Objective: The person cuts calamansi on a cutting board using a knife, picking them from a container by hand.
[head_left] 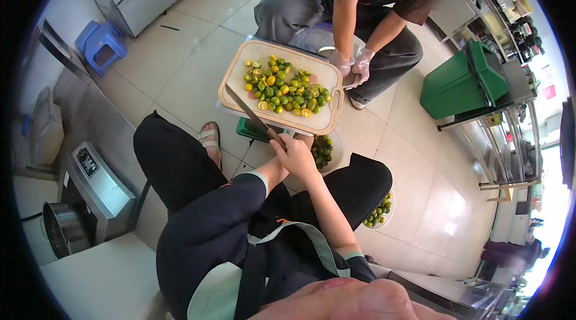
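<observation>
My right hand [294, 155] is closed round the handle of a long knife [251, 111], whose blade slants up and left across the near edge of a cutting board [234, 95]. Many small green and yellow citrus fruits [282, 83] lie on the board, a few of them cut open. My left forearm reaches in behind my right hand. Of my left hand [305, 139] only a little skin shows below the board's near edge, and its fingers are hidden.
A co-worker in clear gloves [360, 65] sits opposite, hands beside the board. Bowls of green fruit [322, 153] [379, 212] stand on the floor. There are a blue stool [102, 47], a green bin [459, 83], metal racks at right and a cooker [99, 176] at left.
</observation>
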The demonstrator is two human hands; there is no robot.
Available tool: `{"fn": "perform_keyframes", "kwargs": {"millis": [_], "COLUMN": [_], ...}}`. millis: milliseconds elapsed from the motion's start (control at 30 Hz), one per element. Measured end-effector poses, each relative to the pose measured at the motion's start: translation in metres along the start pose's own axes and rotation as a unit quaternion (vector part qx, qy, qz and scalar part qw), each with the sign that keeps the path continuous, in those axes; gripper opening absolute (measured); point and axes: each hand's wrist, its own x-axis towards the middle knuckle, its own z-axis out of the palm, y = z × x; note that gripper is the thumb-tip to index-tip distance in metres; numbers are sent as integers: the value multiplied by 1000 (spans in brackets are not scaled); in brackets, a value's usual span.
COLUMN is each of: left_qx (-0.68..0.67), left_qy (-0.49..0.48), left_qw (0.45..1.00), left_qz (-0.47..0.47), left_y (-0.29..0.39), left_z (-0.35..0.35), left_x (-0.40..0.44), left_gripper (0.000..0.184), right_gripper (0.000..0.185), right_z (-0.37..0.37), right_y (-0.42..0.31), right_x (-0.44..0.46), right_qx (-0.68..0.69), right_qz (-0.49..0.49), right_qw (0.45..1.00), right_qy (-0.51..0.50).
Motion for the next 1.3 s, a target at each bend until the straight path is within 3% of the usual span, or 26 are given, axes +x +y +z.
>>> {"fn": "perform_keyframes", "kwargs": {"millis": [200, 267, 300, 333, 367, 400, 433, 567, 667, 767, 800, 900, 1100, 1300], "left_qx": [-97, -93, -50, -221, -161, -225, -196, -242, -206, -169, -222, -133, -137, -164], "left_qy": [91, 127, 215, 175, 153, 154, 186, 409, 531, 567, 556, 578, 573, 605], "left_qw": [987, 974, 947, 949, 972, 959, 963, 876, 821, 802, 796, 803, 807, 773], "left_qz": [92, 165, 234, 140, 74, 75, 27, 79, 41, 85, 86, 59, 31, 97], "left_y": [15, -11, -8, 6, 20, -1, 17, -15, -1, -41, -38, -28, -26, -34], "left_z": [-28, -39, -55, -80, -113, -123, -152, -203, -218, -199, -198, -196, -201, -195], "left_x": [19, 9, -25, -53, -82, -88, -115, -141, -144, -131, -133, -142, -146, -133], "left_gripper": [25, 26, 24, 23, 22, 24, 22, 25, 24, 25, 26, 24, 20, 22], "right_gripper": [25, 24, 23, 23, 22, 24, 26, 32, 35, 34, 33, 32, 32, 33], "right_z": [-16, -27, -32, -36, -40, -43, -36, -14, 12, 21, 24, 29, 36, 40], "right_y": [-2, 1, 1, -2, -9, -15, -8, -12, -4, -18, -18, -22, -30, -27], "right_x": [-26, -34, -38, -39, -40, -39, -37, -26, -18, -10, -8, -5, 4, 6], "right_qx": [59, 70, 76, 86, 97, 102, 125, 173, 193, 155, 127, 109, 56, 36], "right_qz": [-54, 4, 34, 44, 53, 85, 65, 101, 112, 87, 82, 66, 39, 45], "right_qw": [996, 996, 995, 993, 991, 988, 985, 975, 972, 981, 985, 989, 995, 996], "right_qy": [45, 51, 52, 65, 78, 76, 103, 96, 70, 74, 78, 74, 71, 64]}}
